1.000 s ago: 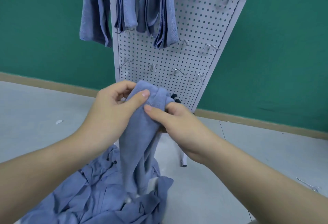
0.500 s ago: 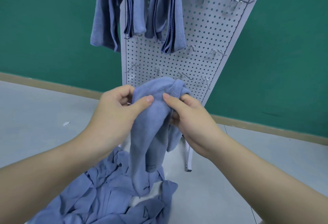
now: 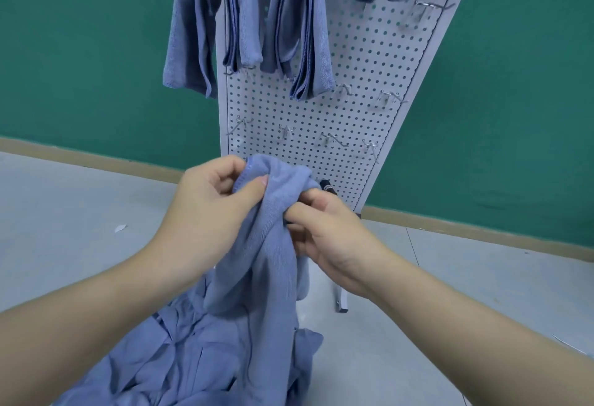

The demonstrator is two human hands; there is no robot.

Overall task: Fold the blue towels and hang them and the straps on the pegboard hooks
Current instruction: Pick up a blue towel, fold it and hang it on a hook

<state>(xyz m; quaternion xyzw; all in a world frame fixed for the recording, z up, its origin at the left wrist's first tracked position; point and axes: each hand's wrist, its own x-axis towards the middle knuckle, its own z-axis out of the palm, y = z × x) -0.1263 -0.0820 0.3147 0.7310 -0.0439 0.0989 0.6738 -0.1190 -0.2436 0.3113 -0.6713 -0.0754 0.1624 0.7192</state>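
Observation:
Both hands hold one blue towel (image 3: pixel 260 245) bunched at its top edge in front of the white pegboard (image 3: pixel 363 61). My left hand (image 3: pixel 212 213) pinches the left side between thumb and fingers. My right hand (image 3: pixel 324 229) grips the right side, fingers curled into the cloth. The towel hangs down between my wrists. Several folded blue towels (image 3: pixel 299 29) hang from hooks on the upper pegboard. A heap of loose blue towels (image 3: pixel 199 364) lies on the floor below. A small black object (image 3: pixel 328 186) shows just behind my right hand.
A row of bare metal hooks (image 3: pixel 331 139) runs across the pegboard just above my hands, with more at the right (image 3: pixel 389 97). The pegboard's metal foot (image 3: pixel 341 303) stands on the grey floor. Behind is a green wall with a tan baseboard (image 3: pixel 482 229).
The bunched top of the towel has been regripped: my right fingers now curl deeper into the cloth. The view has shifted a little, so the pegboard sits further right and lower.

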